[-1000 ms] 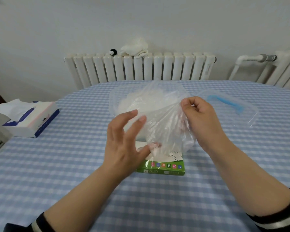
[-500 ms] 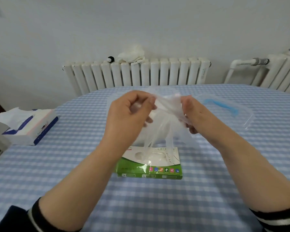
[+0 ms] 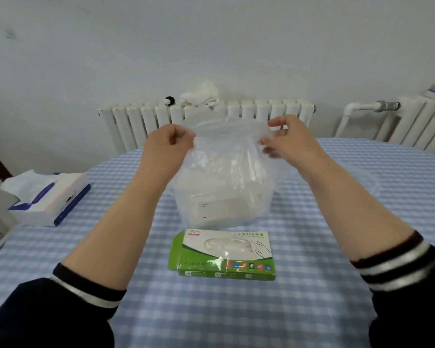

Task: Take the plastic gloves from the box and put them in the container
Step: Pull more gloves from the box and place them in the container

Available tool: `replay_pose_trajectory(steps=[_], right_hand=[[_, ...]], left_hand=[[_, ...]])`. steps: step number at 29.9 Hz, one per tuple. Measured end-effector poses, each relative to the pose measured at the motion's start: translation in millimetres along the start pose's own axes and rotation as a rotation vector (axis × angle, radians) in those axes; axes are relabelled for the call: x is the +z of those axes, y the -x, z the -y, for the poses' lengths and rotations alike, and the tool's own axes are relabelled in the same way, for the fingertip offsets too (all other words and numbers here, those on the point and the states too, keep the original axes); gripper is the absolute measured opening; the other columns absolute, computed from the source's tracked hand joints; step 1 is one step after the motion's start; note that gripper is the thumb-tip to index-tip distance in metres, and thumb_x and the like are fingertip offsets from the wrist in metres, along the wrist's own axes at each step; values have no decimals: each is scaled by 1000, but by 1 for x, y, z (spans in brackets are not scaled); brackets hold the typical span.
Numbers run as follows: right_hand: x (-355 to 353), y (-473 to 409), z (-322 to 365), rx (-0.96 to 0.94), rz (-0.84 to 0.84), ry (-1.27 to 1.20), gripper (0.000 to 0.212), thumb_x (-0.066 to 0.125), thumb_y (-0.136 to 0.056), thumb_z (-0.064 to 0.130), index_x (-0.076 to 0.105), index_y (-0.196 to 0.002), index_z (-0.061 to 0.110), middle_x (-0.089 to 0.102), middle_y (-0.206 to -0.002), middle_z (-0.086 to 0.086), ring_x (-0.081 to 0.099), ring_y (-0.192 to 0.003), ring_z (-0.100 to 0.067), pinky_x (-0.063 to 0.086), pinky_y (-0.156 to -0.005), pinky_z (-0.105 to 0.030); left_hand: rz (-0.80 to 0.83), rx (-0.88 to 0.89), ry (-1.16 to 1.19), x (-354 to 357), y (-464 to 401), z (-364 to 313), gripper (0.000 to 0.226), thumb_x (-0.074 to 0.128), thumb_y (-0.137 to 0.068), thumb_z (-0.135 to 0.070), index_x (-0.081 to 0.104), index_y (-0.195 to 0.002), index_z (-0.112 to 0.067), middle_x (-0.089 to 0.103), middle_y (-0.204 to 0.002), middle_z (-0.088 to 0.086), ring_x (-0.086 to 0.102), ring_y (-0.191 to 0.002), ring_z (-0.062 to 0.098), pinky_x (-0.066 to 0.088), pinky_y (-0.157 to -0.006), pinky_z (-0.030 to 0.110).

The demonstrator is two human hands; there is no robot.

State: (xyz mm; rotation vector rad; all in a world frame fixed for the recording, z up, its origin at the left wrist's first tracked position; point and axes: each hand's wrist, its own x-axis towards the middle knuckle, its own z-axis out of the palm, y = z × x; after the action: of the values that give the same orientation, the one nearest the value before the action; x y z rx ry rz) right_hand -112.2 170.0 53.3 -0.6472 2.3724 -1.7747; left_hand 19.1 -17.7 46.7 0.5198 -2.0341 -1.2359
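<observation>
Item under handling: one clear plastic glove (image 3: 226, 146), held stretched in the air between both hands, above the clear container (image 3: 221, 197) and behind the green glove box (image 3: 224, 254). The left hand (image 3: 170, 144) pinches the film at its left edge with curled fingers; the right hand (image 3: 286, 139) pinches the right edge between thumb and fingertips.

Handling assessment: the film appears very light, limp and thin, likely slippery and prone to cling or billow. It should tolerate crumpling but could tear if pulled hard. An edge or cuff grip, as now, looks the soundest hold (a bunched grasp would suit pressing it down into the container).

The container already holds whitish film, probably gloves.

Surface: a table (image 3: 312, 310) under a blue-and-white checked cloth, flat, and probably offering some grip. A tissue box (image 3: 48, 199) lies at the left edge.

Room: white wall, with a white radiator (image 3: 141, 121) behind the table and a second radiator (image 3: 417, 121) to the right.
</observation>
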Motion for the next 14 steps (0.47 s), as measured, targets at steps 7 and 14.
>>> replay_pose_trajectory(steps=[7, 14], right_hand=[[34, -54, -7, -217, 117, 672, 28, 52, -93, 17, 49, -121, 19, 58, -108, -4, 56, -94, -23, 46, -79, -37], [33, -60, -7, -239, -121, 679, 45, 45, -85, -1, 50, -125, 18, 52, -123, -6, 49, -115, -26, 43, -90, -36]], left_hand=[[60, 92, -658, -2, -2, 35, 48, 57, -91, -24, 38, -135, -21, 63, -76, -3, 60, -73, 19, 48, -77, 38], [178, 119, -871, 4, -6, 41, 64, 49, -87, -17, 24, -146, -22, 64, -78, 0, 59, -73, 23, 35, -79, 35]])
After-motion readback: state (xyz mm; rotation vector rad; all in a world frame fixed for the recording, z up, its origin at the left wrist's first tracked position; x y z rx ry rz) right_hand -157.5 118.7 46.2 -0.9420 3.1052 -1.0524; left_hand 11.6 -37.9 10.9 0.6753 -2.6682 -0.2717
